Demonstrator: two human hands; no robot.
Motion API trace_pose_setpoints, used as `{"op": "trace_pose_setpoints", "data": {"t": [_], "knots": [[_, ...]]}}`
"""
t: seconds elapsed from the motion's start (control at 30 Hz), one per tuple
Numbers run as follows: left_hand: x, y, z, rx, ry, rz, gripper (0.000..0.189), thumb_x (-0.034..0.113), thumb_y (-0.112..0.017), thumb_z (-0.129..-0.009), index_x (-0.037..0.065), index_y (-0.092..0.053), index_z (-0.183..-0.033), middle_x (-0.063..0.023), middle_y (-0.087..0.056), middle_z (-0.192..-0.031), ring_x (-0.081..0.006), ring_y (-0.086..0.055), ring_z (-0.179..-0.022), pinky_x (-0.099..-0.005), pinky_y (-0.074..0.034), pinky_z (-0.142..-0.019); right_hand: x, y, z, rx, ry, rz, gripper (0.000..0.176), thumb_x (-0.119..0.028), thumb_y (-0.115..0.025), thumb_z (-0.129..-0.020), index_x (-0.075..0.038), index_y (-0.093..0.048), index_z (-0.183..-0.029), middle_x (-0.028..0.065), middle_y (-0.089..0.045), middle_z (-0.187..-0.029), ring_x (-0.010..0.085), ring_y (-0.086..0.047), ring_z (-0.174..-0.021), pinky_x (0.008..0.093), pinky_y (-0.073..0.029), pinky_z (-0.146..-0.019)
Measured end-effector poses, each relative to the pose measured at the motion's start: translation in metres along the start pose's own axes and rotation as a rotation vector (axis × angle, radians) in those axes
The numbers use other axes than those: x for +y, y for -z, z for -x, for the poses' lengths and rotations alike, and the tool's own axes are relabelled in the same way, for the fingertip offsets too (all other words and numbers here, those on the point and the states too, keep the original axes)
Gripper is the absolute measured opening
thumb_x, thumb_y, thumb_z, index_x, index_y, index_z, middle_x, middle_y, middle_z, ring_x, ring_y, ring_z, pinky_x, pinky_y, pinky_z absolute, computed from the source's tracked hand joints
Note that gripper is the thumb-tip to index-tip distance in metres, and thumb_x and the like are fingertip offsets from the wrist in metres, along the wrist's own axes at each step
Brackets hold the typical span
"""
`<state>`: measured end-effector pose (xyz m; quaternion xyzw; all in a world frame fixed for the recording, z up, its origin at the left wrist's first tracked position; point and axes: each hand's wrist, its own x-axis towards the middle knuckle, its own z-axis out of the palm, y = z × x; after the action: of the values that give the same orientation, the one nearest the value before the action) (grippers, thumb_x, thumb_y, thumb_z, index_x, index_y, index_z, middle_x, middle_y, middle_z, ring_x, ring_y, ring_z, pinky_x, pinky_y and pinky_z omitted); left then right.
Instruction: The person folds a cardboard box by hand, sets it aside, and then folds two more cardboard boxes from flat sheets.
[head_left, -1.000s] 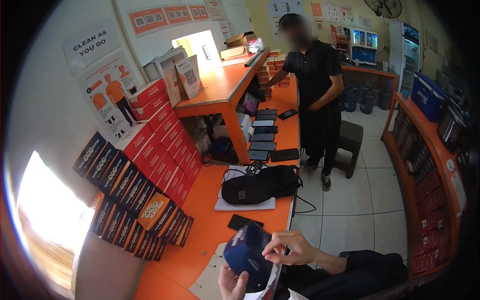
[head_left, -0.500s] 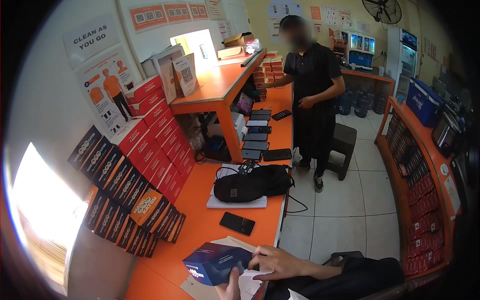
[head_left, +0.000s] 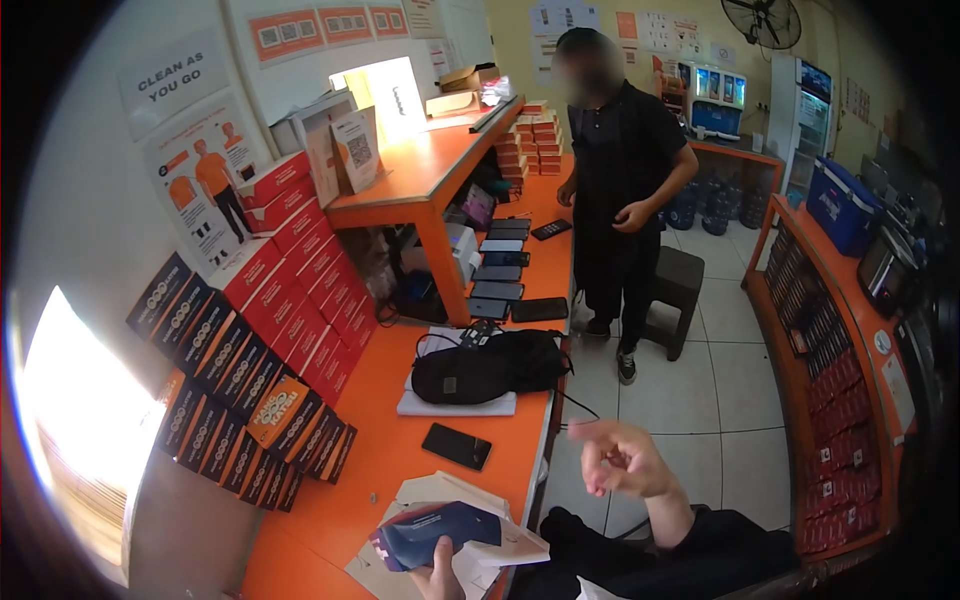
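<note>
At the bottom centre my left hand (head_left: 438, 576) grips a dark blue carton (head_left: 425, 535), thumb on its printed face. The carton looks partly flattened, with a pale flap at its right end. Flat cardboard pieces (head_left: 430, 490) lie beneath it on the orange counter (head_left: 330, 510). My right hand (head_left: 628, 462) is raised over the floor, away from the carton, fingers curled and somewhat blurred; whether anything small is between them cannot be made out. A black phone (head_left: 456, 446) lies just beyond the cardboard.
A black bag (head_left: 490, 368) rests on papers farther up the counter, with several phones (head_left: 497, 290) behind. Red boxes (head_left: 275, 300) and dark boxes (head_left: 215, 350) are stacked at the left. Another person (head_left: 625, 190) stands beyond, near a stool (head_left: 678, 290).
My right hand has left the carton and moved up and right. The boxy carton now looks flatter, its pale flap showing. The other person's arm has drawn back from the counter.
</note>
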<state>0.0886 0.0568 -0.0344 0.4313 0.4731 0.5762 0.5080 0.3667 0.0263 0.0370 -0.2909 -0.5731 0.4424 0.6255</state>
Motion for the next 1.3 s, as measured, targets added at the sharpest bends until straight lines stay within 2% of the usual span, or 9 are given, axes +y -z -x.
{"op": "trace_pose_setpoints", "data": {"t": [0.03,0.17,0.33,0.47,0.7,0.9,1.07,1.17,1.3], "knots": [[0.017,-0.01,0.008,0.072,0.255,-0.074,0.068,0.01,-0.066,-0.084,0.005,-0.029,-0.142,-0.0103,-0.045,-0.133,-0.0225,-0.045,-0.118,-0.0345,-0.038,-0.101,-0.009,0.002,-0.006,0.115,0.041,-0.036,0.06,-0.015,-0.061,-0.088,-0.005,-0.032,-0.139,0.0047,-0.058,-0.068,0.0082,-0.055,-0.058,0.0201,-0.045,-0.054],[0.016,-0.025,0.007,0.053,0.119,-0.106,0.056,0.014,-0.064,-0.087,0.003,-0.038,-0.136,-0.0105,-0.052,-0.125,-0.022,-0.051,-0.112,-0.0331,-0.042,-0.096,-0.026,0.033,-0.037,0.533,0.137,-0.251,0.076,-0.035,-0.052,-0.093,-0.006,-0.008,-0.147,0.0054,-0.057,-0.067,0.0074,-0.052,-0.053,0.0169,-0.041,-0.044],[0.014,-0.055,0.001,-0.014,0.205,-0.164,0.057,0.029,-0.058,-0.089,-0.001,-0.04,-0.134,-0.0184,-0.054,-0.122,-0.026,-0.054,-0.109,-0.0347,-0.044,-0.092,-0.064,0.022,-0.044,-0.194,0.574,0.333,0.07,-0.055,-0.042,-0.092,0.002,-0.041,-0.134,0.023,-0.062,-0.092,0.0304,-0.062,-0.076,0.0356,-0.052,-0.063],[0.017,-0.079,-0.001,-0.091,0.301,-0.338,0.062,0.04,-0.054,-0.09,-0.004,-0.04,-0.132,-0.0247,-0.055,-0.119,-0.0292,-0.056,-0.107,-0.036,-0.045,-0.088,-0.089,-0.021,-0.055,-0.07,0.826,-0.236,0.072,-0.061,-0.035,-0.091,0.001,-0.056,-0.12,0.0349,-0.052,-0.114,0.0464,-0.052,-0.109,0.0528,-0.044,-0.087],[0.001,-0.11,0.016,-0.125,0.32,-0.118,0.055,0.035,-0.054,-0.091,-0.003,-0.044,-0.129,-0.0209,-0.057,-0.116,-0.0271,-0.057,-0.104,-0.0345,-0.046,-0.088,-0.106,-0.008,-0.066,-0.216,0.954,-0.213,0.062,-0.05,-0.042,-0.092,0.007,-0.064,-0.105,0.0314,-0.053,-0.116,0.0402,-0.046,-0.116,0.0514,-0.038,-0.094],[-0.013,-0.122,0.024,-0.096,0.352,0.025,0.047,0.028,-0.056,-0.091,-0.002,-0.048,-0.126,-0.0157,-0.059,-0.114,-0.0241,-0.058,-0.102,-0.0328,-0.047,-0.088,-0.102,0.017,-0.043,-0.186,0.68,-0.349,0.058,-0.047,-0.044,-0.093,-0.001,-0.049,-0.128,0.0264,-0.049,-0.125,0.0382,-0.045,-0.119,0.0439,-0.04,-0.09],[-0.011,-0.136,0.026,-0.05,0.41,0.117,0.04,0.021,-0.057,-0.091,-0.002,-0.051,-0.124,-0.0112,-0.061,-0.112,-0.0217,-0.058,-0.1,-0.0313,-0.048,-0.088,-0.065,0.079,-0.012,-0.556,0.164,-0.026,0.041,-0.038,-0.049,-0.094,0.0,-0.065,-0.097,0.0087,-0.063,-0.078,0.0171,-0.058,-0.067,0.0294,-0.041,-0.055],[-0.023,-0.142,0.026,-0.095,0.312,0.12,0.033,0.023,-0.053,-0.094,-0.003,-0.057,-0.114,-0.0104,-0.064,-0.104,-0.0202,-0.061,-0.092,-0.0295,-0.05,-0.082,-0.041,0.096,0.002,-0.799,0.421,-0.618,0.045,-0.04,-0.049,-0.094,0.0,-0.068,-0.088,0.0025,-0.043,-0.053,0.0185,-0.042,-0.044,0.0336,-0.031,-0.045],[-0.033,-0.14,0.019,-0.097,0.328,0.062,0.034,0.025,-0.05,-0.095,-0.004,-0.06,-0.11,-0.0131,-0.066,-0.101,-0.0208,-0.063,-0.091,-0.0306,-0.051,-0.079,-0.052,0.101,0.012,-0.908,0.33,-0.422,0.051,-0.048,-0.048,-0.092,-0.002,-0.069,-0.087,0.0025,-0.041,-0.05,0.0191,-0.032,-0.038,0.0348,-0.021,-0.042]]}}
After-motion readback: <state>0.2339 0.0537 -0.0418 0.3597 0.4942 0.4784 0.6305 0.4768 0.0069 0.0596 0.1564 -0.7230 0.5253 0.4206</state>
